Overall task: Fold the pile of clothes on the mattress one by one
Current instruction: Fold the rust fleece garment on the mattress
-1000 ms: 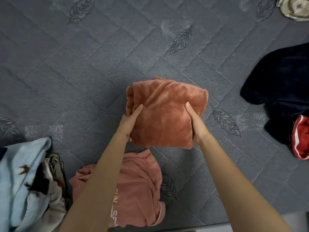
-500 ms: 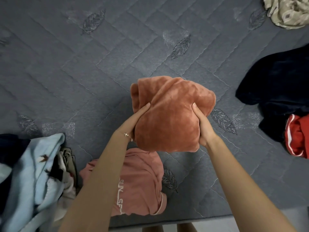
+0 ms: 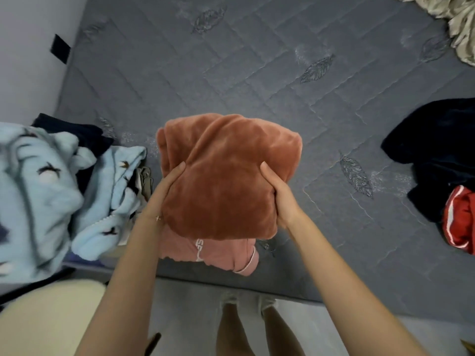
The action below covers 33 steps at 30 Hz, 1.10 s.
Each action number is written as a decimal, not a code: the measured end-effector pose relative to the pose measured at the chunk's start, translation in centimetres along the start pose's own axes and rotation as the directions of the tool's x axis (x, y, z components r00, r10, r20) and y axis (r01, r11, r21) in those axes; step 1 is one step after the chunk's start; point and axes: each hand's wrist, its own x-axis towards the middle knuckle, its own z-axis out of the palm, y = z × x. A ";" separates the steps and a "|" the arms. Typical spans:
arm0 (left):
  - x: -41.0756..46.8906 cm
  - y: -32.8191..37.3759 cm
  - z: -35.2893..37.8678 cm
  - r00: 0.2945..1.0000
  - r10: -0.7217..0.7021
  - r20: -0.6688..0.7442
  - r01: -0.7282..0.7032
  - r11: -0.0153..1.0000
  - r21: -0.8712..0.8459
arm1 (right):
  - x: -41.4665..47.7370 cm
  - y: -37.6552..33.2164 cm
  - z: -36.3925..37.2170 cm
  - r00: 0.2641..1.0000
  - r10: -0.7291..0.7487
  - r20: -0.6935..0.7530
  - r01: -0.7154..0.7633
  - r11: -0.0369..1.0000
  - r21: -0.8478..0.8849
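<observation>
From the head camera, two hands, the left hand [image 3: 164, 194] and the right hand [image 3: 281, 199], grip one folded rust fleece [image 3: 226, 181] by its sides, thumbs on top and the other fingers hidden beneath it. The fleece is held near the mattress's [image 3: 257, 73] near edge, covering part of one pink garment [image 3: 221, 255]. Around it lie one light blue fleece [image 3: 38, 188] at left, one navy garment [image 3: 437, 145] and one red garment [image 3: 461, 217] at right, and one beige cloth [image 3: 460, 19] far right

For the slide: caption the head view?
Left hand and right hand hold folded rust fleece over pink top on mattress.
</observation>
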 end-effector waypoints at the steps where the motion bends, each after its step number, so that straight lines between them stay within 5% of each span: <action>1: -0.6 -0.5 -0.8 1.000 0.004 -0.004 -0.004 1.000 -0.029 | 0.0 1.3 0.6 1.000 0.014 0.001 -0.014 1.000 -0.008; 8: 0.3 -5.9 -7.2 0.980 0.134 -0.146 -0.115 0.985 0.129 | 1.0 10.5 2.2 0.991 0.045 -0.126 -0.044 0.999 0.012; 15: 3.7 -12.1 -9.2 0.976 0.125 -0.178 -0.077 0.965 0.253 | 3.4 16.5 0.1 0.959 -0.040 -0.279 -0.034 0.966 -0.255; 18: 4.5 -13.4 -9.9 0.977 0.152 -0.152 -0.105 0.955 0.279 | 4.1 17.8 -0.3 0.946 -0.056 -0.318 -0.078 0.915 -0.395; 23: 5.7 -13.9 -10.3 0.975 0.189 -0.115 -0.144 0.937 0.318 | 5.3 17.9 -0.8 0.932 -0.058 -0.357 -0.082 0.928 -0.365; 28: 4.3 -13.4 -10.4 0.926 0.337 -0.168 -0.201 0.821 0.534 | 4.3 16.5 -0.2 0.899 -0.095 -0.427 -0.115 0.891 -0.440; 30: 2.6 -12.2 -9.4 0.881 0.442 -0.166 -0.241 0.723 0.648 | 3.2 14.9 0.6 0.853 -0.290 -0.435 -0.025 0.808 -0.588; 33: -0.7 -9.8 -7.7 0.783 0.622 -0.016 -0.304 0.405 0.862 | 0.1 12.1 2.4 0.823 -0.498 -0.273 -0.061 0.400 -0.914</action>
